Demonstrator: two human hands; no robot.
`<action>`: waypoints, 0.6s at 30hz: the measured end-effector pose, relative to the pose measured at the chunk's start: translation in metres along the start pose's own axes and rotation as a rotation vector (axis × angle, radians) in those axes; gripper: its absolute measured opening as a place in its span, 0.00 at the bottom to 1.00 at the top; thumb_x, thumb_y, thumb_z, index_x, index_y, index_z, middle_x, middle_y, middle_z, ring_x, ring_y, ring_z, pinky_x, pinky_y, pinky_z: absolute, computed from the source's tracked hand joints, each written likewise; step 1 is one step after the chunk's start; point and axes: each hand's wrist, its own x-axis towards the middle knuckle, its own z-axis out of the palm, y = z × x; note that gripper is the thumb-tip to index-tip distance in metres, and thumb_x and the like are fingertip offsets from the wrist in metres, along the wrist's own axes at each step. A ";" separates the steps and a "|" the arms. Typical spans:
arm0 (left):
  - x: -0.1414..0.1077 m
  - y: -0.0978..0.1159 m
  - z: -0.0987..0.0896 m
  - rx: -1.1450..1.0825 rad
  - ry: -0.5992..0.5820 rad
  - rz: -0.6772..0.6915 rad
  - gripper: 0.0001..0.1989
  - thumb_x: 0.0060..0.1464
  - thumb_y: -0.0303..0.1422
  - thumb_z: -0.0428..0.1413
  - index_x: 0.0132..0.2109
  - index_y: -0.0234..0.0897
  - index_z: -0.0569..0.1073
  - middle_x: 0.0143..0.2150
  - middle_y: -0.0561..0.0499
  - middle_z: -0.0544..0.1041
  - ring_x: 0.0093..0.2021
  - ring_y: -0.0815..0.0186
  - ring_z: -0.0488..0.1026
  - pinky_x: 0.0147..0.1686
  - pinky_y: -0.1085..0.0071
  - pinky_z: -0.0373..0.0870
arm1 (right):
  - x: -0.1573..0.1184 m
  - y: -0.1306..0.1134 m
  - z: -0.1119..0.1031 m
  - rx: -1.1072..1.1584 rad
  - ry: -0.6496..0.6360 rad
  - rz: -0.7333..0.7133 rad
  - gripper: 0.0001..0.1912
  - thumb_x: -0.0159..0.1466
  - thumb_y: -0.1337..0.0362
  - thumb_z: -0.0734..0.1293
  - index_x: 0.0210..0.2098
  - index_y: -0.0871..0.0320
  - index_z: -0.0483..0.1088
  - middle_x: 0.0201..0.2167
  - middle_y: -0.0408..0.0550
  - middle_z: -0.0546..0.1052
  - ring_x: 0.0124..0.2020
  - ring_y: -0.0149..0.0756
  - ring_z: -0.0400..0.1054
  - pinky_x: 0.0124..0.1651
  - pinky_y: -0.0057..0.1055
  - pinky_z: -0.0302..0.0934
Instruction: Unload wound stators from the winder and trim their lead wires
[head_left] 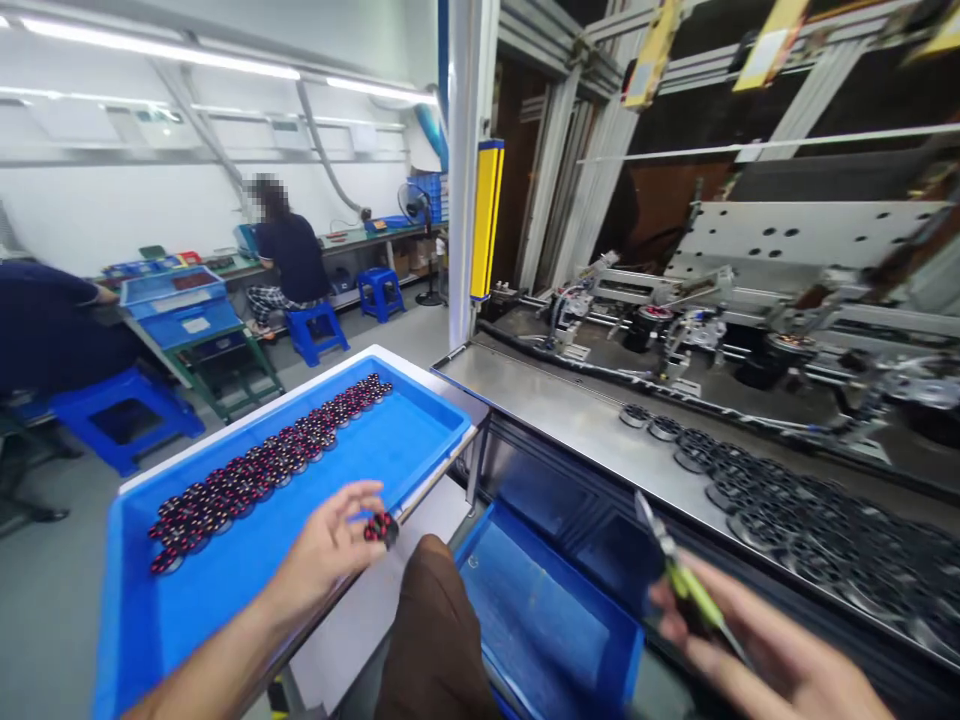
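Near the front edge of a blue tray (360, 470), my left hand (341, 535) pinches a small round black part with red spots (381, 530). Rows of similar parts (262, 470) lie along the tray's far side. On the right, my right hand (750, 630) is wrapped round a cutter-like tool with green and black handles (697, 597), its metal tip pointing up and left. Many black rings with metallic rims (810, 520) lie on the steel ledge (555, 400) beyond that hand.
Below, between my hands, is a blue bin (547, 610) beside my knee (435, 630). A machine with fixtures (712, 330) stands behind the ledge, with a yellow post (487, 220). Two people sit on blue stools at the left; another bench (360, 238) runs along the wall.
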 end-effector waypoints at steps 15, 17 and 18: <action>0.135 -0.057 -0.056 1.077 0.406 -0.015 0.11 0.56 0.26 0.51 0.43 0.38 0.77 0.48 0.40 0.77 0.55 0.45 0.71 0.53 0.45 0.64 | 0.257 -0.040 0.080 -0.872 0.083 -0.118 0.14 0.67 0.59 0.66 0.48 0.61 0.71 0.47 0.50 0.75 0.46 0.40 0.71 0.50 0.44 0.68; 0.153 -0.038 -0.056 1.139 0.290 0.034 0.10 0.53 0.27 0.56 0.41 0.44 0.78 0.47 0.46 0.78 0.50 0.47 0.74 0.46 0.48 0.70 | 0.259 -0.047 0.084 -0.879 0.104 -0.121 0.13 0.67 0.58 0.66 0.46 0.61 0.71 0.45 0.50 0.75 0.45 0.38 0.72 0.48 0.42 0.68; 0.166 -0.025 -0.050 1.166 0.204 0.077 0.11 0.53 0.29 0.58 0.44 0.45 0.77 0.50 0.48 0.77 0.50 0.51 0.74 0.46 0.51 0.71 | 0.259 -0.052 0.084 -0.883 0.114 -0.125 0.14 0.67 0.57 0.65 0.45 0.61 0.71 0.44 0.49 0.76 0.43 0.38 0.72 0.47 0.41 0.68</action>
